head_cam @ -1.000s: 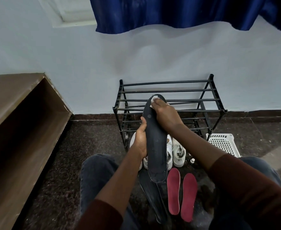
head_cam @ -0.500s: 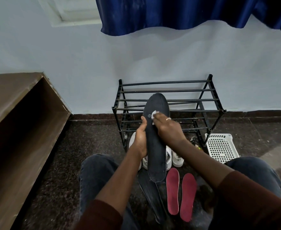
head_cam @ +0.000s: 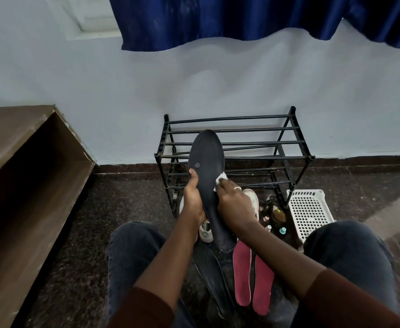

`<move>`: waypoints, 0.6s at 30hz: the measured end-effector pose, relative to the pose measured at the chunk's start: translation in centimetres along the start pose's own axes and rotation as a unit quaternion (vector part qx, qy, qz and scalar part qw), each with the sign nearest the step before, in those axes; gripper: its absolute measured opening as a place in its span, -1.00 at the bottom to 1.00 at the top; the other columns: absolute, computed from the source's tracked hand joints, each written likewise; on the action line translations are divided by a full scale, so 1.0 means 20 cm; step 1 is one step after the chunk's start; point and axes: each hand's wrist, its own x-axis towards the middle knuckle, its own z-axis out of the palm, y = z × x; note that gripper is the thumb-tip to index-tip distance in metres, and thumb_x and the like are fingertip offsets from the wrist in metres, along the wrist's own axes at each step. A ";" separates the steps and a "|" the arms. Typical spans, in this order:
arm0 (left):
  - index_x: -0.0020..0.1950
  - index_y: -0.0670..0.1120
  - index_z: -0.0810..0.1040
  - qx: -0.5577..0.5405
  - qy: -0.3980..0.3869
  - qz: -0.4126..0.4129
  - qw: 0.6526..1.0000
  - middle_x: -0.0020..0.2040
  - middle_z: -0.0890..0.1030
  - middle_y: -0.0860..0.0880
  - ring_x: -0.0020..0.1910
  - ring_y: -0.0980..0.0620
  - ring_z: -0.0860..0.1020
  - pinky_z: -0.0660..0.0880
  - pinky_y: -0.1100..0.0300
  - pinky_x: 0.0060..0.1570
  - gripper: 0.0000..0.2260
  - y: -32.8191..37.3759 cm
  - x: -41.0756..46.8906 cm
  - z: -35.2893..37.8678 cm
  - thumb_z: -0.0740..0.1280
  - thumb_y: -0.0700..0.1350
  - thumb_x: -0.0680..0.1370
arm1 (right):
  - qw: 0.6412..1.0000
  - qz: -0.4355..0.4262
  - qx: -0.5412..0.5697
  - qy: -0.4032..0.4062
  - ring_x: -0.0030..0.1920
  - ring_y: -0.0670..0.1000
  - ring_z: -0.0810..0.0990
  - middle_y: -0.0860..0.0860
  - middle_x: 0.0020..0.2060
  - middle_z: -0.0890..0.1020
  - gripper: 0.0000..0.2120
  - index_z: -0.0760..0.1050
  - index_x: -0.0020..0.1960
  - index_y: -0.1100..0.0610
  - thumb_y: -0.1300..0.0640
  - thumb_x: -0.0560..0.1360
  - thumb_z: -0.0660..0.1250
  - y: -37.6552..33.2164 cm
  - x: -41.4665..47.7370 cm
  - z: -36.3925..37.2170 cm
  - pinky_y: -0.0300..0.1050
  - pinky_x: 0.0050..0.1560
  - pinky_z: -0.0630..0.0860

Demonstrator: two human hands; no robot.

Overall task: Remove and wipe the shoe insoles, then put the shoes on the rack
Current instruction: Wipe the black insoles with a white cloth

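Left hand (head_cam: 194, 202) gripping dark insole (head_cam: 207, 166) upright before rack (head_cam: 289, 157); right hand (head_cam: 235, 204) pinching white wipe (head_cam: 220, 179) against its edge; red insoles (head_cam: 253, 278) on floor (head_cam: 76, 268).

Open floor (head_cam: 128, 202) left of black shoe rack (head_cam: 234, 143), up to brown wooden bench (head_cam: 28, 174). Rack tiers bare, reachable from front and above. Front of rack crowded: white sneakers (head_cam: 251, 202) low at centre, small bottles (head_cam: 277, 221) beside, white perforated basket (head_cam: 309, 211) against right post. Between knees: two red insoles (head_cam: 253, 280), dark insole (head_cam: 212, 271) flat on floor. Blue curtain (head_cam: 241, 17) well above.
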 end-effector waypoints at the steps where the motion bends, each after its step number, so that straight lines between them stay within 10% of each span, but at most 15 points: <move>1: 0.05 -0.17 0.57 -0.001 0.005 -0.006 1.000 -0.15 0.70 -0.09 -0.19 -0.01 0.67 0.57 0.17 -0.08 -0.48 0.00 0.00 0.00 0.00 0.19 0.63 | 1.000 -0.009 -0.003 0.010 -0.12 0.20 0.64 0.21 -0.11 0.64 -0.81 0.59 -0.13 0.34 0.37 0.26 0.43 0.01 -0.01 0.01 -0.08 -0.42 0.55; 7: 0.29 -0.18 0.50 0.009 0.007 -0.043 0.999 0.02 0.65 -0.16 0.03 -0.11 0.60 0.48 0.01 0.16 -0.47 -0.05 -0.05 0.02 0.04 0.20 0.62 | 0.999 0.023 0.009 0.036 0.32 0.17 0.38 0.18 0.32 0.42 -0.68 0.39 0.30 0.33 0.25 0.59 0.12 0.05 0.17 -0.07 0.06 0.07 0.50; 18: 0.36 -0.18 0.43 -0.018 0.012 0.009 1.000 0.09 0.63 -0.15 0.06 -0.07 0.61 0.54 0.06 0.09 -0.48 -0.05 -0.03 0.05 0.00 0.16 0.64 | 0.998 0.061 -0.008 -0.018 0.09 0.22 0.53 0.18 0.17 0.49 -0.73 0.42 0.22 0.27 0.21 0.60 0.07 0.00 0.21 -0.14 0.00 -0.05 0.48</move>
